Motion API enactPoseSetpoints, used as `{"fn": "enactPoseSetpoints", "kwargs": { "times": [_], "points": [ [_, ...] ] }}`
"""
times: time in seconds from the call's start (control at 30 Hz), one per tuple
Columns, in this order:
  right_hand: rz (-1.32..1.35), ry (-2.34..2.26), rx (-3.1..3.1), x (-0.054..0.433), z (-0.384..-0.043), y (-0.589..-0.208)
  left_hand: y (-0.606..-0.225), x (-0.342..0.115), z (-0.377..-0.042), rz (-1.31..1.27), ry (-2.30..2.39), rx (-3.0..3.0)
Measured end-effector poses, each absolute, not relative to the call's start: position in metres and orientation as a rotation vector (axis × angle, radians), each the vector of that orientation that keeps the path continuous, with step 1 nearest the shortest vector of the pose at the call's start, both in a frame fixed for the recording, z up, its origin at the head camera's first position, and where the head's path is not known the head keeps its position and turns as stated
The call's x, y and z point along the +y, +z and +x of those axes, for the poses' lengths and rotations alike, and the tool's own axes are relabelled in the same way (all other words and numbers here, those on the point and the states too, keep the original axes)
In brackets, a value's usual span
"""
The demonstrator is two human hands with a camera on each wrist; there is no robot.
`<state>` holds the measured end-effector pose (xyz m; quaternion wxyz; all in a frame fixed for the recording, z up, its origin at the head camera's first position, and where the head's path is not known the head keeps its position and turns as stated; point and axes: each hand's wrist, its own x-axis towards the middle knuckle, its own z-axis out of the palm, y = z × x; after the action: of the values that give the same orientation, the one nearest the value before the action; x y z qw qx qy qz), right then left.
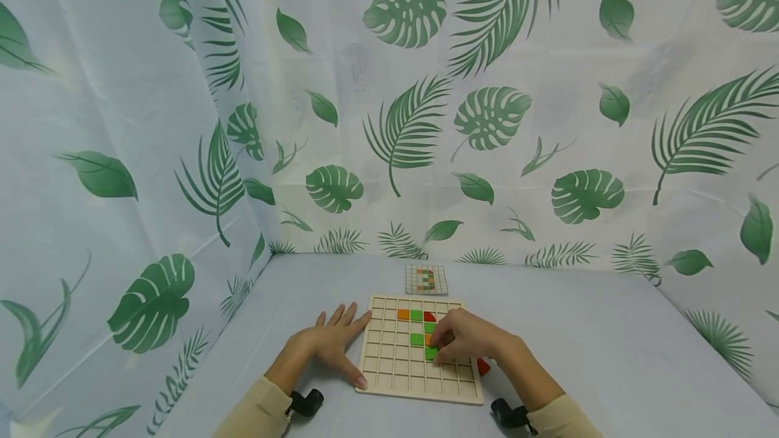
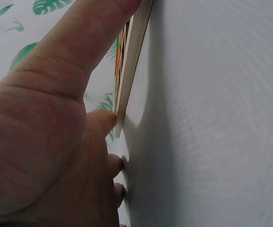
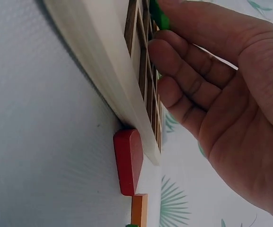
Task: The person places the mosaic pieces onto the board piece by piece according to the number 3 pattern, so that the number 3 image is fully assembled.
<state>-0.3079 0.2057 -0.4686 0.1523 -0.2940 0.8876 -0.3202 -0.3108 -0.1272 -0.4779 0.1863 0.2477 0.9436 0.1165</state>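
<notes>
A light wooden grid board lies flat on the table. My left hand spreads its fingers along the board's left side, with the thumb on its near left corner and the index fingertip at the left edge. Over the right half of the board, my right hand pinches a green tile between thumb and fingers, close above the grid. Beside the fingers a green tile and an orange tile show in part. Farther up sit another orange tile and a red quarter-round tile.
Behind the board lies a small pattern card with a coloured grid. A loose red piece lies against the board's right edge, an orange piece beyond it. A leaf-print curtain hangs behind the table.
</notes>
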Motion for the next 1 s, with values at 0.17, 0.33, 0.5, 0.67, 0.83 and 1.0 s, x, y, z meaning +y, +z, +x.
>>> {"fn": "enactPoseSetpoints", "kwargs": {
  "times": [0.17, 0.33, 0.5, 0.67, 0.83, 1.0],
  "points": [
    [-0.844, -0.931, 2.541, 0.2046, -0.3068, -0.4678, -0.4809, -0.1284, -0.3129, 0.706, 0.327, 2.657],
    [-0.868, -0.924, 2.549, 0.2041, -0.3075, -0.4687, -0.4824, -0.1291, -0.3144, 0.704, 0.331, 2.653],
    [-0.885, -0.913, 2.555, 0.2040, -0.3081, -0.4701, -0.4819, -0.1281, -0.3138, 0.702, 0.327, 2.660],
    [-0.889, -0.913, 2.546, 0.2040, -0.3074, -0.4691, -0.4805, -0.1265, -0.3121, 0.698, 0.318, 2.670],
    [-0.888, -0.918, 2.548, 0.2043, -0.3076, -0.4705, -0.4801, -0.1254, -0.3109, 0.685, 0.307, 2.679],
    [-0.902, -0.921, 2.557, 0.2050, -0.3088, -0.4723, -0.4799, -0.1249, -0.3112, 0.678, 0.305, 2.682]
  ]
}}
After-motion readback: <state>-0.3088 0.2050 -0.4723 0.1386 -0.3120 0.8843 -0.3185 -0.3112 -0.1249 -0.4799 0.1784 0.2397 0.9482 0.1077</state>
